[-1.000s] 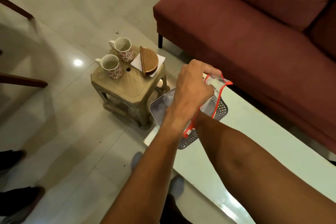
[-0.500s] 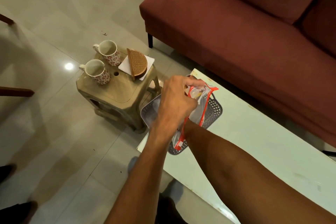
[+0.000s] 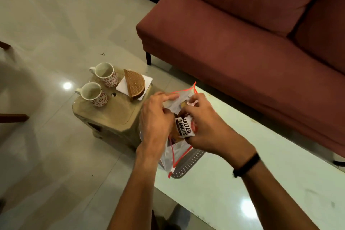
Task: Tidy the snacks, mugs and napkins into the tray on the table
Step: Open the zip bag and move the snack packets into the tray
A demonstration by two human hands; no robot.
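A clear zip bag (image 3: 178,152) with red edges stands over the dark perforated tray (image 3: 188,164) at the near-left corner of the table (image 3: 261,183). My left hand (image 3: 155,119) grips the bag's left side. My right hand (image 3: 205,127) holds a salted peanuts packet (image 3: 183,127) at the bag's mouth. Two floral mugs (image 3: 105,73) (image 3: 93,94) stand on a tan plastic stool (image 3: 113,117) to the left. White napkins (image 3: 122,85) sit in a brown half-round holder (image 3: 134,84) beside the mugs.
A maroon sofa (image 3: 252,33) runs behind the table. The tiled floor (image 3: 46,155) surrounds the stool. Wooden chair legs (image 3: 13,117) show at the left edge. My right wrist wears a black band (image 3: 246,164).
My right hand has come into view and taken the peanuts packet at the bag's mouth. The bag sits more upright over the tray. The view has shifted, so the stool appears further left.
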